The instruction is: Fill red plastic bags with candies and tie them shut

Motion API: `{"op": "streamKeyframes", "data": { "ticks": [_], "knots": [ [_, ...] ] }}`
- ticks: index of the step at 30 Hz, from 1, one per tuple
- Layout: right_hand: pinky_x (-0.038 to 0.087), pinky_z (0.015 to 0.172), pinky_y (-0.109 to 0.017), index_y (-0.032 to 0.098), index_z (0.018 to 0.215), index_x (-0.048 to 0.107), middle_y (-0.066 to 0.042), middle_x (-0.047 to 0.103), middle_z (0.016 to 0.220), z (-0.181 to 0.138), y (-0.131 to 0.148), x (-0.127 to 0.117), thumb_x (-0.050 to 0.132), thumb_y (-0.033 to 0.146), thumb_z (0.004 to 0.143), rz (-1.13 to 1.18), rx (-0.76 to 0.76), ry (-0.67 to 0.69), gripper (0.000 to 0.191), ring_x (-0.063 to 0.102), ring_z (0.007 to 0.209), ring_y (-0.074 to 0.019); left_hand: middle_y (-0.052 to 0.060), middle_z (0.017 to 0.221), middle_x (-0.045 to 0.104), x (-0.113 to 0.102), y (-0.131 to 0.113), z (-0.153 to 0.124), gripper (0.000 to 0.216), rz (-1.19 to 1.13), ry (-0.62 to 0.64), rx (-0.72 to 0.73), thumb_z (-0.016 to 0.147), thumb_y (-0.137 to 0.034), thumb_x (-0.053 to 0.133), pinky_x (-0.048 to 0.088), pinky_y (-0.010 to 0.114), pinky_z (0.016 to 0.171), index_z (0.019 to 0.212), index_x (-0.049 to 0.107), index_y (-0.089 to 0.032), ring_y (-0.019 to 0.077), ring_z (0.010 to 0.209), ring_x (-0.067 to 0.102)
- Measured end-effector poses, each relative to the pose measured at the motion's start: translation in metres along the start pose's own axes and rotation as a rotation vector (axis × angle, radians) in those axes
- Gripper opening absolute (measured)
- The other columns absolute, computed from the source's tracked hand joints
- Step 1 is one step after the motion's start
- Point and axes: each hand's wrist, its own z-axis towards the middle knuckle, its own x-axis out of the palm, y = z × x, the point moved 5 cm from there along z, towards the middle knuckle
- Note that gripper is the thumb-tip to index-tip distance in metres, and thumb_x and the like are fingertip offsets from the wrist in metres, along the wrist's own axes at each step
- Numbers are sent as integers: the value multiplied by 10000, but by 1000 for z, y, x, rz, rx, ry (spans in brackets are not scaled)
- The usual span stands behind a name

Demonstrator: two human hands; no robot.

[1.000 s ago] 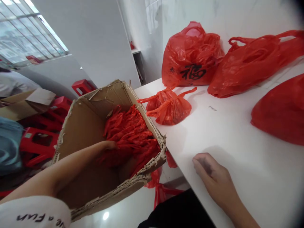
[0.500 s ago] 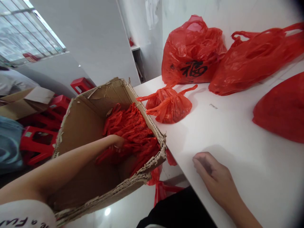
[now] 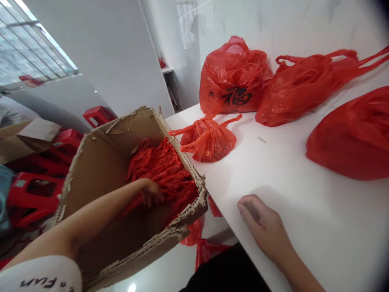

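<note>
Fingers (image 3: 155, 198) of the person's left hand (image 3: 152, 194) are bent down onto a pile of thin red plastic bags (image 3: 165, 166). They touch the red plastic at the lower end of the pile, but I cannot tell if they really close around a bag. The pile lies inside a cardboard box (image 3: 100, 162) with torn edges, against the box wall that is nearest to the white counter (image 3: 304, 211). The box sits just beside the counter edge, with its open top turned toward the person. The left arm goes in over the near rim, and its white sleeve (image 3: 39, 275) carries black letters.

The right hand (image 3: 261, 225) rests on the counter near the front edge, apart from the box. Its fingers are curled in under the palm like a loose fist, and nothing shows inside them.

Further on the counter, just beside the box rim, sits a small tied red bag (image 3: 209, 142). Behind it, against the wall, stands a big red bag with a black character (image 3: 234, 81). Touching it on the right lies a long red bag with handles (image 3: 304, 87). Another full red bag (image 3: 352, 134) lies at the right side. Beyond the box I see red plastic stools (image 3: 33, 192) and a second carton (image 3: 24, 136).
</note>
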Motion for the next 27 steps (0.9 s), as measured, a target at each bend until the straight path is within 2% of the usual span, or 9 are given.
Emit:
{"op": "streamKeyframes", "data": {
  "ticks": [4,7,10,12,15,18,21,24,27],
  "knots": [
    [440,589,-234,216,828,536,1,565,715,1,-2,1,450,382,927,15,-20,5,211,541,654,-141,116,1206,608,-103,-6,-11,382,52,-399,-143,934,-421,508,482,487,906,1200,576,-156,267,1082,598],
    [428,573,-235,217,821,536,8,562,697,1,-1,0,450,388,926,33,-18,5,219,530,624,-136,181,1323,552,-154,-47,-22,544,73,-658,-107,966,-529,262,343,589,989,1232,575,-172,384,1253,470],
    [428,582,-229,219,821,539,21,565,688,0,1,-1,461,375,923,54,-19,-1,203,530,611,-127,145,1246,624,-163,-110,-14,618,59,-787,61,891,-656,302,387,520,953,1213,596,-218,375,1180,530],
    [429,591,-227,219,822,536,24,569,692,0,1,-1,467,365,922,67,-14,-3,190,533,616,-124,128,1164,671,-154,-146,4,638,44,-768,163,791,-715,454,415,469,933,1136,640,-212,359,1108,577],
    [426,590,-232,218,829,529,20,573,701,-2,2,-1,464,359,924,84,-5,0,182,532,624,-128,149,1079,702,-142,-175,29,549,-11,-696,274,721,-607,637,439,427,918,1008,685,-142,345,1052,609],
    [423,596,-238,217,829,522,15,567,709,-3,3,-2,450,351,928,93,-11,12,181,526,630,-131,92,1053,721,-143,-175,29,324,-128,-614,409,814,-423,601,470,339,900,969,692,-152,251,1001,644],
    [411,586,-236,218,829,522,21,553,701,-3,4,-3,445,341,926,80,-13,30,175,510,618,-126,59,1132,701,-150,-158,-2,326,-301,-582,522,924,-340,449,491,291,884,1152,612,-172,179,1014,643],
    [402,572,-232,219,822,526,28,545,683,-3,3,-3,453,341,918,54,-20,24,172,495,595,-120,69,1263,638,-157,-127,-48,426,-480,-601,562,983,-318,301,494,303,900,1383,388,-199,160,1070,615],
    [407,568,-228,221,812,534,28,561,680,-2,0,-2,463,350,905,28,-11,13,174,507,591,-121,55,1339,590,-157,-80,-84,465,-613,-588,519,993,-337,259,479,316,935,1447,263,-234,168,1133,577]
  ]
}}
